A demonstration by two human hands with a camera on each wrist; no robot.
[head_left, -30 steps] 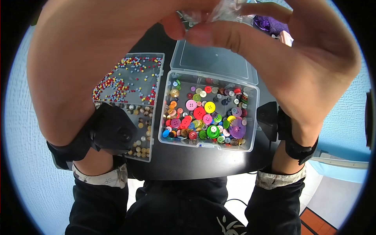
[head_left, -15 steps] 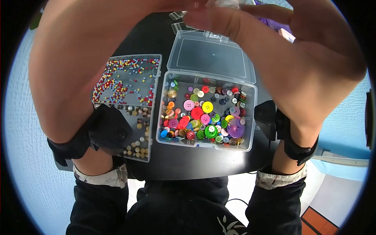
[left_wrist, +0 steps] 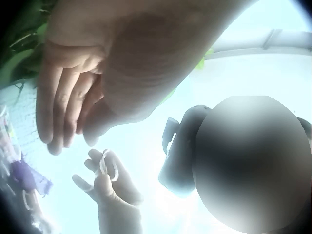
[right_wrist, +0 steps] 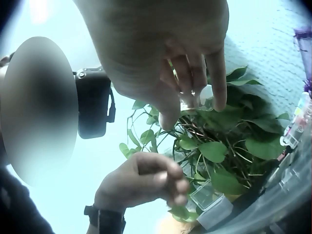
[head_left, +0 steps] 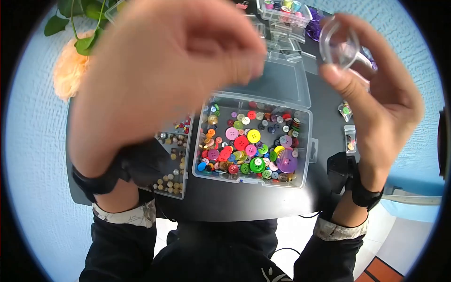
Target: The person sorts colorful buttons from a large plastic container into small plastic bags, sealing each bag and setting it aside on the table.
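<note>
My right hand (head_left: pixel 383 94) is raised at the upper right and pinches a small clear plastic bag (head_left: pixel 346 52) between thumb and fingers. The mouth of the bag gapes in an oval. Blurred in the head view, my left hand (head_left: pixel 183 70) is up over the bead case (head_left: pixel 184 183), off to the left of the bag. In the left wrist view its fingers (left_wrist: pixel 59 105) are relaxed and hold nothing. Below and between the hands stands a clear box (head_left: pixel 216 177) of mixed buttons (head_left: pixel 241 143), its lid (head_left: pixel 279 82) folded back.
Two small packets, one with a green button (head_left: pixel 346 110) and another (head_left: pixel 350 138) below it, lie on the black table at the right. Thread spools fill a clear box (head_left: pixel 289 19) at the back. A leafy plant (head_left: pixel 96 19) and a peach flower (head_left: pixel 73 70) stand back left.
The hands were together at the top of the view around the crinkled plastic. The left hand has come away leftward, empty; the right has moved right with the bag, whose mouth now shows open.
</note>
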